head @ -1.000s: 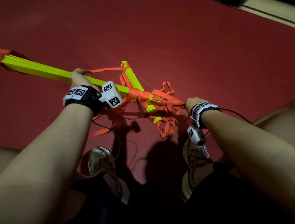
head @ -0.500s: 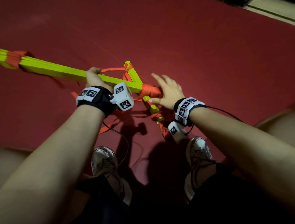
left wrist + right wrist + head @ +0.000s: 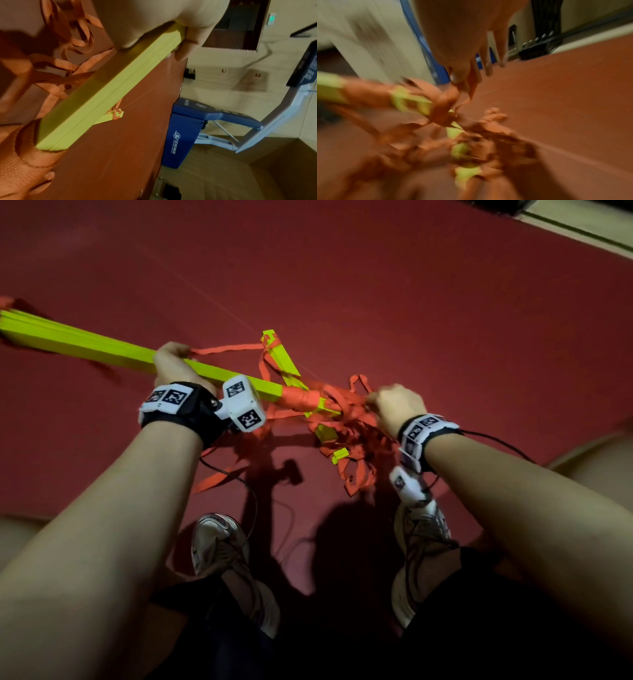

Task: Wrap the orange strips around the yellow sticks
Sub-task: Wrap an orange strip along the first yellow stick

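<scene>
Yellow sticks (image 3: 102, 345) bundle gripped in my left hand (image 3: 174, 364); my right hand (image 3: 394, 405) pinches an orange strip (image 3: 346, 402) beside the wrapped end.

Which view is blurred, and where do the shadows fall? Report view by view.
Head view: mostly sharp, dim; dark shadows of the arms fall on the red mat toward the shoes. Left wrist view: fairly sharp, the yellow sticks clear under the left hand. Right wrist view: heavy motion blur, the orange strips and right hand smeared.
</scene>
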